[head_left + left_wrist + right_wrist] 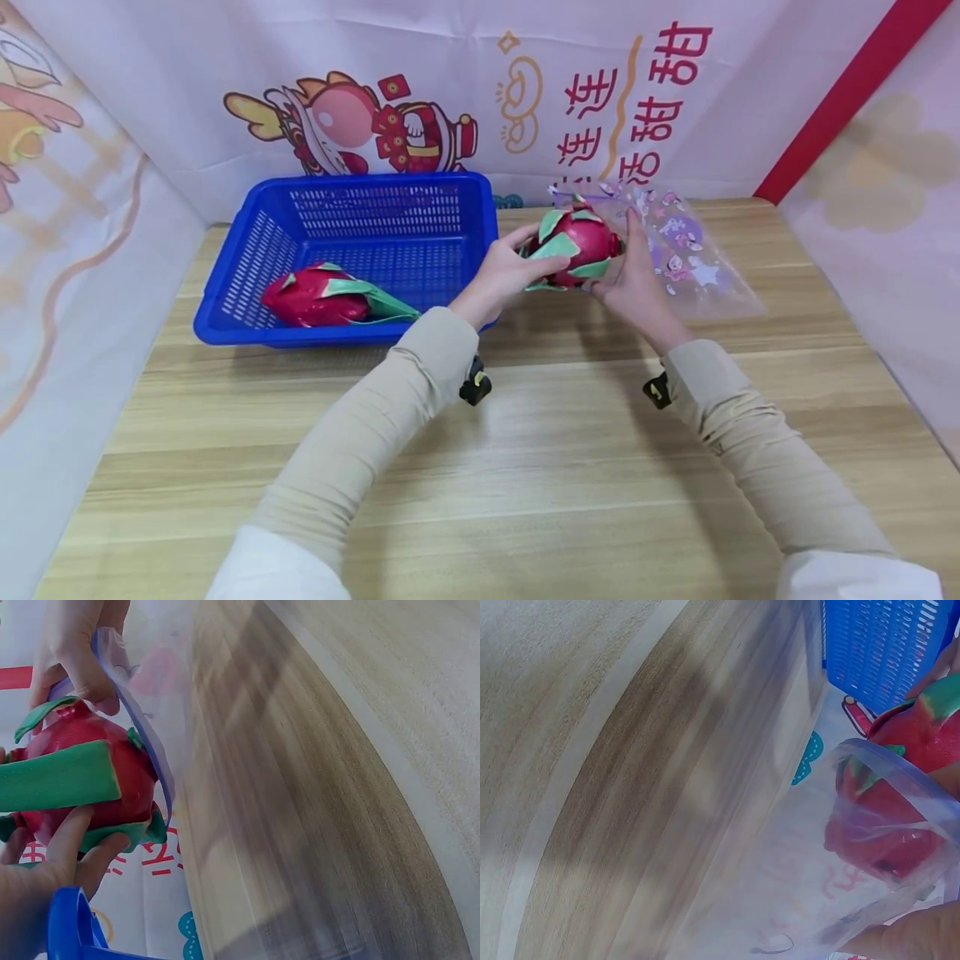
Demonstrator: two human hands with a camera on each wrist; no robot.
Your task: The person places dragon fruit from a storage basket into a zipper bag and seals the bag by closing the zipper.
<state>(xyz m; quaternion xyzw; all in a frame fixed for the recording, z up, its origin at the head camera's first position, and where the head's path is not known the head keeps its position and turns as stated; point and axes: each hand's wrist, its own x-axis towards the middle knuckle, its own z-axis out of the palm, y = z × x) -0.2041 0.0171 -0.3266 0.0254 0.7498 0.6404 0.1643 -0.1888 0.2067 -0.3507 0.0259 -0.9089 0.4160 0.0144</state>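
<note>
A toy-like dragon fruit [594, 237], red with green scales, is held in my left hand [504, 272], thumb and fingers around one end. My right hand [636, 287] grips the clear printed zip bag [708, 271] by its purple-edged mouth. In the left wrist view the bag's rim [154, 746] curves around the fruit's far end. The right wrist view shows the fruit's tip [889, 832] through the clear plastic, inside the mouth. Another dragon fruit [315, 302] with long green leaves lies in the blue basket [345, 335], left of my hands.
The basket stands at the back left of the wooden table [525, 483], close to a printed cloth backdrop [420, 50]. White cloth walls rise at both sides. The bag trails to the right over the table's back edge area.
</note>
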